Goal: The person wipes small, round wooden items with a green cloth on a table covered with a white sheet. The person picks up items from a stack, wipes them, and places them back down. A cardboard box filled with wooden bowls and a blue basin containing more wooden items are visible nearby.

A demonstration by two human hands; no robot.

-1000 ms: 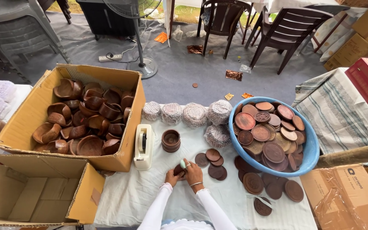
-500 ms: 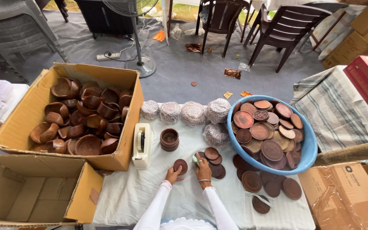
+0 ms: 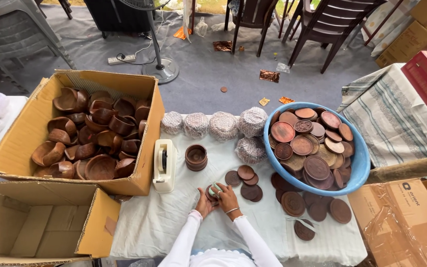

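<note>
At the near edge of the white-clothed table (image 3: 174,222), low in the head view, both hands meet over one small brown disc (image 3: 210,192). The left hand (image 3: 204,203) cups it from the 8 o'clock side, the right hand (image 3: 227,197) closes over it from 3 o'clock, and the fingers touch each other around it. A pale green scrap shows at the right fingertips (image 3: 217,189); what it is cannot be told.

Just beyond the hands, toward 1 o'clock, a loose cluster of lids (image 3: 246,180) lies flat on the cloth. At 11 o'clock stands a short stack of cups (image 3: 196,157), and left of that, at 10 o'clock, a cream tape dispenser (image 3: 165,164) rests against the big box (image 3: 147,148). That box, open on top, is heaped with brown wooden bowls (image 3: 92,136), tilted every way. A second, lower carton (image 3: 40,222) sits at 9 o'clock.

At 2 o'clock a blue basin (image 3: 359,168) holds a pile of round carved lids, and more discs (image 3: 317,207) spill flat on the cloth under its near rim. Between box and basin, at 12 o'clock, runs a row of wrapped stacks (image 3: 223,124), with one more bundle just beside the basin. Past the table edge lie grey floor, a fan base (image 3: 161,71) and dark chairs (image 3: 322,24).
</note>
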